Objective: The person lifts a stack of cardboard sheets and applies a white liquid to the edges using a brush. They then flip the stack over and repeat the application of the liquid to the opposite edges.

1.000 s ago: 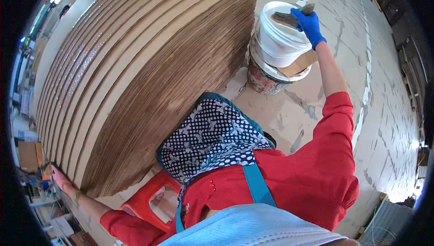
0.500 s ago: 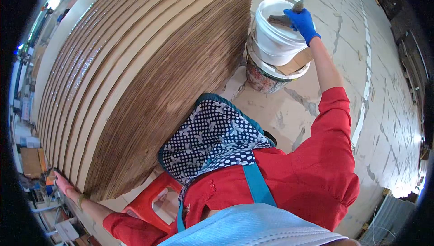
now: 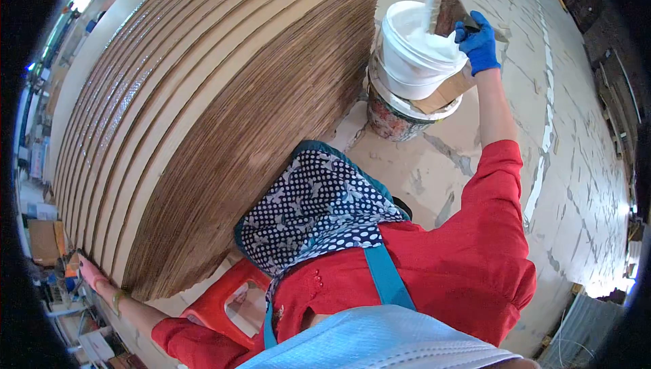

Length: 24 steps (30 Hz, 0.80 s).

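Note:
In my right hand (image 3: 480,45), gloved in blue, I grip a wide flat brush (image 3: 447,13). Its bristles are wet with white and tilt up over the rim of a white bucket (image 3: 424,74). White liquid shows inside that bucket, which stands on top of a stained larger bucket (image 3: 397,121). At the far left, my left hand (image 3: 91,273), in a pinkish glove, rests by the near corner of a tall stack of thin wooden sheets (image 3: 251,118). Its fingers look stretched out, though they are small in view.
Several pale boards with stepped, glossy wet edges (image 3: 125,98) lie fanned at the stack's left side. A piece of cardboard (image 3: 444,94) sits between the two buckets. The red plastic stool (image 3: 217,298) is beside my body. Scraps litter the floor (image 3: 576,166) at the right.
My right hand has turned and moved slightly right, raising the brush out of the white bucket so its bristles now show. The left hand stays nearly where it was.

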Each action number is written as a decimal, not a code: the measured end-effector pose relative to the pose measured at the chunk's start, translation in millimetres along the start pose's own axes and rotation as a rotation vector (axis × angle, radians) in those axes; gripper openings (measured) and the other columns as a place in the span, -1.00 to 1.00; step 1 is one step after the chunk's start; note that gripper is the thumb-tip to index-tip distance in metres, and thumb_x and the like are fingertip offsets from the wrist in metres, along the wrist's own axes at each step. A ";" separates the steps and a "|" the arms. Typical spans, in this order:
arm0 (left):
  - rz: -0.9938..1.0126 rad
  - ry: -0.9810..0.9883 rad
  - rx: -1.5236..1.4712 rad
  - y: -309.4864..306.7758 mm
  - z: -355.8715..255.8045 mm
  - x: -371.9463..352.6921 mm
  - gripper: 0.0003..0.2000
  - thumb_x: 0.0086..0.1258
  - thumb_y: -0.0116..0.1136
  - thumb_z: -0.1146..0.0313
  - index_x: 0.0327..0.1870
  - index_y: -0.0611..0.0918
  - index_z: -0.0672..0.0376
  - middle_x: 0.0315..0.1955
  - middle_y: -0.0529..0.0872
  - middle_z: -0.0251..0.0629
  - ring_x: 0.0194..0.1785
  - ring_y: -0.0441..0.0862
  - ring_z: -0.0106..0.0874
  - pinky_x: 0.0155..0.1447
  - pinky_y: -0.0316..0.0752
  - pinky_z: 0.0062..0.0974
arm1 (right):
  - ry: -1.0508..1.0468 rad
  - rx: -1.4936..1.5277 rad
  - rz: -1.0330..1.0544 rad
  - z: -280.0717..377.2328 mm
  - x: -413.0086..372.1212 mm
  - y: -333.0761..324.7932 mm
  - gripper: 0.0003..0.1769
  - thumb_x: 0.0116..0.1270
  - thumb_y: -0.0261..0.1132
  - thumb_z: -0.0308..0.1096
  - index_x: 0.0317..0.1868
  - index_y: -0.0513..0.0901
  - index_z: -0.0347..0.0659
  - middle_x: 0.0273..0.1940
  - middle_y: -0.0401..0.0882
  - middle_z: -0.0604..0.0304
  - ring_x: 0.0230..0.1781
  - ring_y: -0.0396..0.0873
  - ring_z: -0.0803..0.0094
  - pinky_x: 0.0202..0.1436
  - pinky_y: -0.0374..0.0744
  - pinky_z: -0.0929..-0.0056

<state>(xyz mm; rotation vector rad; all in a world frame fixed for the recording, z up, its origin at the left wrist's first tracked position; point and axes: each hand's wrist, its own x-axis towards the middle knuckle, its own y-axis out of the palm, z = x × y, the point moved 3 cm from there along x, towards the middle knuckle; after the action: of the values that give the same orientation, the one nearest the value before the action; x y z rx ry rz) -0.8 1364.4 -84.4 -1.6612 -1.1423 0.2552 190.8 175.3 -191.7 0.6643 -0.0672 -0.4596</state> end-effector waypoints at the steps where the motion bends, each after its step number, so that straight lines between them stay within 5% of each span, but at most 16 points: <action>1: -0.017 0.036 0.045 0.2 2.5 4.9 -0.27 0.32 -0.18 -0.21 0.16 0.41 0.39 0.15 0.42 0.14 0.20 0.39 -0.08 0.25 0.27 -0.31 | 0.005 0.074 -0.003 3.3 -6.6 0.4 -0.71 0.16 0.27 -0.15 -0.36 0.57 -0.24 -0.43 0.60 0.03 -0.47 0.58 0.28 -0.56 0.49 0.44; 7: -0.107 0.023 0.076 1.6 -0.1 0.7 -0.28 0.32 -0.18 -0.20 0.15 0.43 0.39 0.14 0.43 0.13 0.20 0.39 -0.09 0.25 0.26 -0.31 | -0.101 0.138 0.008 10.7 -12.1 3.2 -0.71 0.16 0.27 -0.18 -0.27 0.59 -0.26 -0.26 0.62 0.00 -0.32 0.59 0.22 -0.42 0.52 0.40; 11: -0.161 0.057 0.056 6.6 -3.3 -3.6 -0.29 0.32 -0.17 -0.19 0.14 0.44 0.39 0.14 0.44 0.12 0.21 0.40 -0.10 0.25 0.26 -0.32 | -0.314 -0.041 0.228 9.8 -18.1 29.5 -0.78 0.21 0.24 -0.32 -0.14 0.61 -0.18 -0.14 0.61 -0.02 -0.27 0.59 0.15 -0.30 0.56 0.33; 14: -0.260 0.134 0.018 8.3 2.1 -2.1 -0.30 0.32 -0.17 -0.19 0.13 0.45 0.39 0.13 0.45 0.12 0.21 0.40 -0.11 0.25 0.26 -0.32 | -0.603 -0.728 0.259 -2.1 -59.2 59.9 -0.72 0.23 0.21 -0.39 -0.02 0.57 -0.14 -0.05 0.58 0.00 -0.14 0.58 0.09 -0.08 0.56 0.22; 15: -0.309 0.176 0.004 11.3 2.8 -0.6 -0.30 0.33 -0.17 -0.19 0.13 0.46 0.38 0.13 0.45 0.11 0.21 0.40 -0.11 0.25 0.26 -0.32 | -0.601 -0.729 0.291 -6.0 -64.8 67.4 -0.72 0.23 0.21 -0.39 -0.02 0.57 -0.14 -0.05 0.58 0.00 -0.14 0.58 0.09 -0.08 0.56 0.22; 18: -0.214 0.099 -0.068 13.4 9.4 -2.1 -0.30 0.33 -0.17 -0.19 0.15 0.45 0.37 0.17 0.43 0.07 0.25 0.36 -0.15 0.29 0.22 -0.34 | -1.358 -1.556 0.393 -14.4 -88.9 82.7 -0.71 0.22 0.19 -0.47 -0.02 0.57 -0.11 0.02 0.55 0.04 -0.04 0.53 0.09 0.02 0.52 0.29; 21: -0.030 0.028 -0.328 9.3 -14.1 -19.4 -0.27 0.32 -0.16 -0.20 0.18 0.41 0.39 0.20 0.40 0.05 0.29 0.32 -0.15 0.32 0.18 -0.34 | -1.321 -1.719 0.440 -15.0 -81.2 72.2 -0.70 0.23 0.16 -0.49 -0.01 0.57 -0.12 0.07 0.52 0.06 0.00 0.50 0.08 0.06 0.48 0.31; 24: -0.067 -0.097 -0.005 6.5 -16.6 -18.6 -0.23 0.31 -0.19 -0.24 0.19 0.38 0.41 0.20 0.39 0.05 0.29 0.32 -0.14 0.32 0.17 -0.33 | -1.363 -1.837 0.490 -8.3 -75.2 62.9 -0.67 0.20 0.15 -0.51 0.00 0.56 -0.11 0.14 0.45 0.08 0.08 0.45 0.09 0.14 0.43 0.31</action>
<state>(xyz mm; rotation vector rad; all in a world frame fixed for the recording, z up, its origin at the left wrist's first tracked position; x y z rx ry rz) 3.9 1339.6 -89.4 -1.6260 -1.2695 0.2933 149.5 256.1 -153.7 -1.5287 -0.9351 -0.2460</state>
